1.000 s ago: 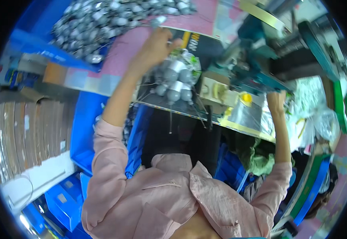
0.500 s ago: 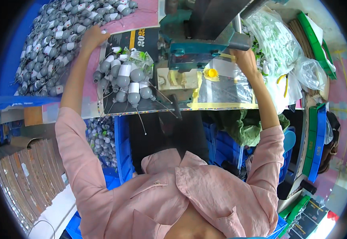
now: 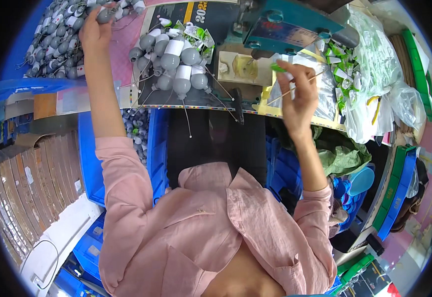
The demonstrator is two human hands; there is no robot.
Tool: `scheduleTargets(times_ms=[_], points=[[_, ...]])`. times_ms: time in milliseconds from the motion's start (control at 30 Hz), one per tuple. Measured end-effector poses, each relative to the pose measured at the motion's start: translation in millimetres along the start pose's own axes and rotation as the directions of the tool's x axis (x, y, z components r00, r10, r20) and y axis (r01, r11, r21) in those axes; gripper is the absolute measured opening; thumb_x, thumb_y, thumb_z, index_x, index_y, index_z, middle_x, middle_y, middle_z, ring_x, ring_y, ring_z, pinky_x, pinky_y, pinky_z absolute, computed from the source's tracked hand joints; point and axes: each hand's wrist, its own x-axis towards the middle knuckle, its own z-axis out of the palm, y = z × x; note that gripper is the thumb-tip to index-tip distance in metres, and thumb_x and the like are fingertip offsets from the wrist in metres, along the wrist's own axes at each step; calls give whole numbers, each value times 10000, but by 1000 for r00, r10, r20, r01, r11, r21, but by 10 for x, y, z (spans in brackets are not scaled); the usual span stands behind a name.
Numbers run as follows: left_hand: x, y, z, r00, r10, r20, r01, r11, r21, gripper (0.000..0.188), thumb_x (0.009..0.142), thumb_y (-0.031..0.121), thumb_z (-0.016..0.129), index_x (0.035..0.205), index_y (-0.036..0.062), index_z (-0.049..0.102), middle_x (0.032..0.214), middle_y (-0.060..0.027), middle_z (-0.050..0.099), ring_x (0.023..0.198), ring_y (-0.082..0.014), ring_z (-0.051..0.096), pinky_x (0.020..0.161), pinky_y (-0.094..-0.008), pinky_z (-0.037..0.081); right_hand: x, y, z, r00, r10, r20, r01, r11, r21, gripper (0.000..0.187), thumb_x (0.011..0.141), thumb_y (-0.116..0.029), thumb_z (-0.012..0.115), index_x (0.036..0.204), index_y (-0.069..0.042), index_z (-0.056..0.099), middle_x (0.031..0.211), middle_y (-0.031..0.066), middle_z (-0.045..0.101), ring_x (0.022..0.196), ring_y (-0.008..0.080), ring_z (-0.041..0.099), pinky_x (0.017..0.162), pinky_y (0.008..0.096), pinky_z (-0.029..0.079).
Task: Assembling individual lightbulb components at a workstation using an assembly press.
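Grey-and-white wired bulbs (image 3: pixel 170 62) clustered near the counter's (image 3: pixel 122 64) front edge; a larger heap (image 3: pixel 57 37) lies at its left end.
The left hand (image 3: pixel 96 35) touches a grey bulb (image 3: pixel 105 16), grip unclear; the right hand (image 3: pixel 300 91) pinches a small green-and-white piece (image 3: pixel 277 67) and a thin wooden stick (image 3: pixel 280 96). Whether the clustered ones are finished cannot be told. Yellow-and-white characters mark a black sheet (image 3: pixel 174 12); pale lettering, the teal metal press (image 3: pixel 295 29).

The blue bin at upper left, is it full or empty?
Not empty: grey-and-white bulbs lie heaped in the blue bin; whether it is full, I cannot tell.
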Motion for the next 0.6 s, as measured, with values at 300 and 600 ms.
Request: scheduleTargets(times_ms=[300,600], points=[[-1425,394,1448,652,757,-37,-742,648,173,392,975,87,527,1338,-52,472,1106,-184,638,995,-250,625,982,-396,481,-178,-30,474,931,-364,7,357,908,-219,370,802,92,753,1141,-23,660,1047,130,640,906,307,629,785,386,527],[-2576,-1,1674,805,-320,499,348,936,39,215,944,173,656,1103,39,602,936,-144,681,691,-183,651,562,-278,522,-2,226,-19,980,163,-117,-150,982,112,378,1089,-245,430,1120,45,670,907,70,653,815,157,611,741,297,503]])
